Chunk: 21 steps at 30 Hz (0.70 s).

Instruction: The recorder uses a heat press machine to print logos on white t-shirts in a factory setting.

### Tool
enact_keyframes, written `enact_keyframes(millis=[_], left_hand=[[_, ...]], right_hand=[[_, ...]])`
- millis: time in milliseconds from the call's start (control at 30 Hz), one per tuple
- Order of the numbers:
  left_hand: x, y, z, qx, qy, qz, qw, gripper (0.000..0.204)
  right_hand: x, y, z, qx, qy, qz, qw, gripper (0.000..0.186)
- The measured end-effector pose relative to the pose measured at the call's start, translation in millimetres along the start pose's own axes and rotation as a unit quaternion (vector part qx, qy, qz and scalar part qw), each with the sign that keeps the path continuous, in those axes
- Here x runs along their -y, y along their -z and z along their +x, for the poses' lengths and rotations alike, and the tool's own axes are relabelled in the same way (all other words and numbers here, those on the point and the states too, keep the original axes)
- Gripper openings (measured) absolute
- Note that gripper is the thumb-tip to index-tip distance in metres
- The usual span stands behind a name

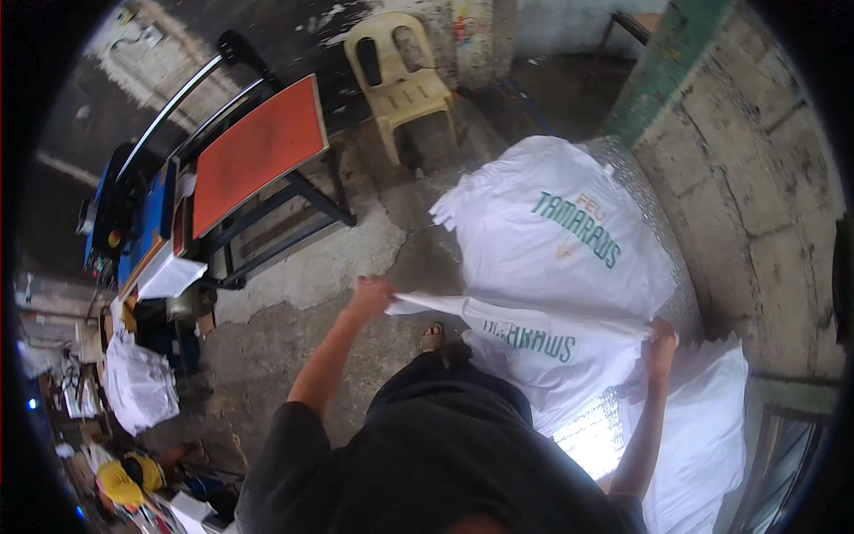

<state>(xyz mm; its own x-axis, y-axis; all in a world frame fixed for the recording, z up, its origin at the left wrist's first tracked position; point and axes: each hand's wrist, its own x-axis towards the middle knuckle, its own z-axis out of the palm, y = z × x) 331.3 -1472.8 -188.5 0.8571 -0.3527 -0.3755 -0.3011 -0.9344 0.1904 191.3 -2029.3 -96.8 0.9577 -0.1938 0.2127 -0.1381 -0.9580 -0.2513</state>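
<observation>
A white T-shirt (pixel 543 313) with green lettering is stretched between my two hands in front of my body. At its left end my left hand (pixel 374 296) is closed on the cloth. My right hand (pixel 660 345) grips the opposite end, its fingers wrapped round the fabric. The upper edge runs nearly straight from hand to hand, and the rest hangs down, partly folded over its print. Just beyond it lies a pile of white printed shirts (pixel 560 214), spread on a silvery bubble-wrap surface (pixel 680 294).
More white cloth (pixel 703 427) is heaped beside my right arm. A cream plastic chair (pixel 405 89) stands at the far side, left of the pile. A press-like machine with an orange-red board (pixel 262 151) is at the left. A block wall (pixel 756 160) rises at the right.
</observation>
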Motion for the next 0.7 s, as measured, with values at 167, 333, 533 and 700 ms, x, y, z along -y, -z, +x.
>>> enact_keyframes(millis=[167, 333, 533, 700], left_hand=[[89.2, 91.1, -78.1, -0.361, 0.163, -0.292, 0.871, 0.02], [121.5, 166.2, -170.1, -0.451, 0.083, -0.302, 0.836, 0.024], [143.9, 160.0, -272.5, -0.44, 0.2, -0.117, 0.868, 0.03], [161.7, 133.8, -328.5, -0.358, 0.153, -0.187, 0.902, 0.055]], right_hand=[[110.5, 31.1, 105.9, -0.138, 0.074, 0.172, 0.973, 0.027], [225.9, 28.0, 195.6, -0.271, 0.196, 0.271, 0.903, 0.024], [273.8, -22.1, 247.5, -0.143, 0.293, 0.282, 0.902, 0.032], [387.9, -39.4, 269.5, -0.418, 0.315, 0.275, 0.807, 0.027]])
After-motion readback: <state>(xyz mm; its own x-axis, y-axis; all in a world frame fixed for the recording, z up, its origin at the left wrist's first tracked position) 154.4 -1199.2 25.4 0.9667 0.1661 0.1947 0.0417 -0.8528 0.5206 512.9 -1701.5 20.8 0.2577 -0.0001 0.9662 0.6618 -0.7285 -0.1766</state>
